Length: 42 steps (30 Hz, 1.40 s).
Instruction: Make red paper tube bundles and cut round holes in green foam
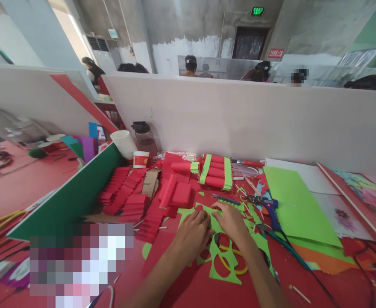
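Note:
My left hand (192, 231) is over green paper scraps (224, 273) with round holes cut in them, its fingers curled together. Close on its right, my right hand (231, 222) has thumb and fingers bent inward in a pinch. Whatever sits between the fingertips of either hand is too small or hidden to name. Yellow-handled scissors (239, 270) lie partly under the scraps, below my right hand. Just beyond the hands are a red paper roll (168, 192) and a bundle of red rolls (214, 172) banded with light green strips.
A blue glue gun (271, 209) with a cord lies right of my hands, by teal-handled pliers (287, 248). Green sheets (300, 205) cover the right side. Pleated red paper (120, 188), a paper cup (141, 159) and a bottle (145, 137) stand left, beside a green divider (69, 196).

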Tool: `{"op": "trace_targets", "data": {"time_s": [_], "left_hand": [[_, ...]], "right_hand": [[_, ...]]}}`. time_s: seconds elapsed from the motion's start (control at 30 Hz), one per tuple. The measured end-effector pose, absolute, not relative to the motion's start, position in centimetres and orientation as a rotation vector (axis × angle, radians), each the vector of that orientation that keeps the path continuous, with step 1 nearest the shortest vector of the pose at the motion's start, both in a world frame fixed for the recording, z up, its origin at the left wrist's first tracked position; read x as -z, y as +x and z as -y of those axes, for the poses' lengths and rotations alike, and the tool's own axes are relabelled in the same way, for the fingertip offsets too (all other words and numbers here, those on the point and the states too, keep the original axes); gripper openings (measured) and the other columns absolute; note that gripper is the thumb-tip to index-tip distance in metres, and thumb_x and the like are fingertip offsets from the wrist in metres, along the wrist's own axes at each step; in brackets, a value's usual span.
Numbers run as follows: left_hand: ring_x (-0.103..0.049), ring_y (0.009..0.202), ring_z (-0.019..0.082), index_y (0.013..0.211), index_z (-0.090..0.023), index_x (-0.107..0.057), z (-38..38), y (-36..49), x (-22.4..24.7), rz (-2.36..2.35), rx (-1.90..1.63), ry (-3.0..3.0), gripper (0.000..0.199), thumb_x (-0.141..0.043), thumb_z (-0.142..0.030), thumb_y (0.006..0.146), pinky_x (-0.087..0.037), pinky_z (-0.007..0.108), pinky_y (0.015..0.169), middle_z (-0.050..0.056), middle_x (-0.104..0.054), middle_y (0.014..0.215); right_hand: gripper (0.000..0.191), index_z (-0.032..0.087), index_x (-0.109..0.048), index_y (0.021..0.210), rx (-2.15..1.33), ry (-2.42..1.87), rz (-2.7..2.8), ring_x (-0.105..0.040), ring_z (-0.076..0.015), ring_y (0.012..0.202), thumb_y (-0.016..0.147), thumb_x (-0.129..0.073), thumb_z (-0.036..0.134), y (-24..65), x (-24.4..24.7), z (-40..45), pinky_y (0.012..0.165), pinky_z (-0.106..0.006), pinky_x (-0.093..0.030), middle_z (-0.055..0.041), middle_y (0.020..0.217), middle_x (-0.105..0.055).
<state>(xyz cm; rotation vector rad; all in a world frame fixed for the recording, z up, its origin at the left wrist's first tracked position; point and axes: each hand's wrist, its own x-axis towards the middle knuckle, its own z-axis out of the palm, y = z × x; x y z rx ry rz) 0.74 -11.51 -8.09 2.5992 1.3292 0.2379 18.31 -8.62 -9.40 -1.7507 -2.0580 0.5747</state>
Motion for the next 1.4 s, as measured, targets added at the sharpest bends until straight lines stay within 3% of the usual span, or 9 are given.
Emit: {"op": "trace_targets", "data": {"time_s": [0.23, 0.53, 0.7, 1.2, 1.3, 1.4], "left_hand": [[-0.055, 0.108, 0.026, 0.118, -0.018, -0.056, 11.6, 0.7, 8.0, -1.325, -0.242, 2.615, 0.027, -0.053, -0.03, 0.094, -0.047, 0.041, 0.09, 0.008, -0.061, 0.116], [-0.051, 0.119, 0.027, 0.127, -0.021, -0.053, 11.8, 0.4, 8.4, -1.307, -0.222, 2.603, 0.035, -0.053, -0.032, 0.094, -0.044, 0.042, 0.098, 0.01, -0.055, 0.133], [-0.046, 0.127, 0.029, 0.136, -0.019, -0.049, 12.1, 0.4, 8.8, -1.308, -0.217, 2.623, 0.045, -0.053, -0.036, 0.094, -0.039, 0.044, 0.104, 0.011, -0.052, 0.142], [-0.046, 0.13, 0.03, 0.137, -0.021, -0.05, 12.4, 0.4, 8.7, -1.322, -0.185, 2.602, 0.047, -0.053, -0.038, 0.093, -0.039, 0.046, 0.103, 0.01, -0.05, 0.146], [-0.047, 0.128, 0.03, 0.136, -0.022, -0.051, 12.3, 0.5, 8.8, -1.337, -0.195, 2.587, 0.046, -0.054, -0.038, 0.093, -0.039, 0.047, 0.103, 0.009, -0.05, 0.146], [-0.048, 0.126, 0.031, 0.134, -0.022, -0.052, 12.3, 0.7, 8.7, -1.34, -0.219, 2.577, 0.043, -0.052, -0.039, 0.094, -0.039, 0.048, 0.103, 0.008, -0.053, 0.144]], "right_hand": [[0.019, 0.023, -0.068, 0.106, -0.576, -1.741, 2.074, -0.066, -0.0222, 0.103, 0.089, -0.059, 0.023, 18.4, 9.7, 8.5, 0.088, -0.03, -0.044, -0.005, 0.108, -0.073], [0.023, 0.024, -0.066, 0.112, -0.561, -1.781, 2.11, -0.064, -0.0215, 0.107, 0.092, -0.055, 0.022, 18.6, 8.5, 9.1, 0.09, -0.03, -0.044, -0.0059, 0.112, -0.07], [0.021, 0.024, -0.065, 0.11, -0.527, -1.828, 2.141, -0.064, -0.0225, 0.106, 0.092, -0.055, 0.021, 19.4, 8.6, 9.3, 0.089, -0.031, -0.044, -0.006, 0.112, -0.07], [0.018, 0.025, -0.066, 0.107, -0.587, -1.903, 2.119, -0.066, -0.0217, 0.097, 0.091, -0.058, 0.023, 20.5, 8.2, 9.5, 0.082, -0.03, -0.044, -0.0036, 0.104, -0.073], [0.017, 0.024, -0.067, 0.106, -0.462, -1.945, 2.083, -0.064, -0.0224, 0.092, 0.093, -0.057, 0.027, 20.7, 7.8, 9.2, 0.079, -0.031, -0.043, -0.0044, 0.099, -0.072], [0.021, 0.022, -0.067, 0.11, -0.246, -1.95, 2.041, -0.059, -0.0251, 0.102, 0.095, -0.055, 0.029, 20.8, 7.7, 8.5, 0.087, -0.034, -0.041, -0.008, 0.106, -0.071]]}}
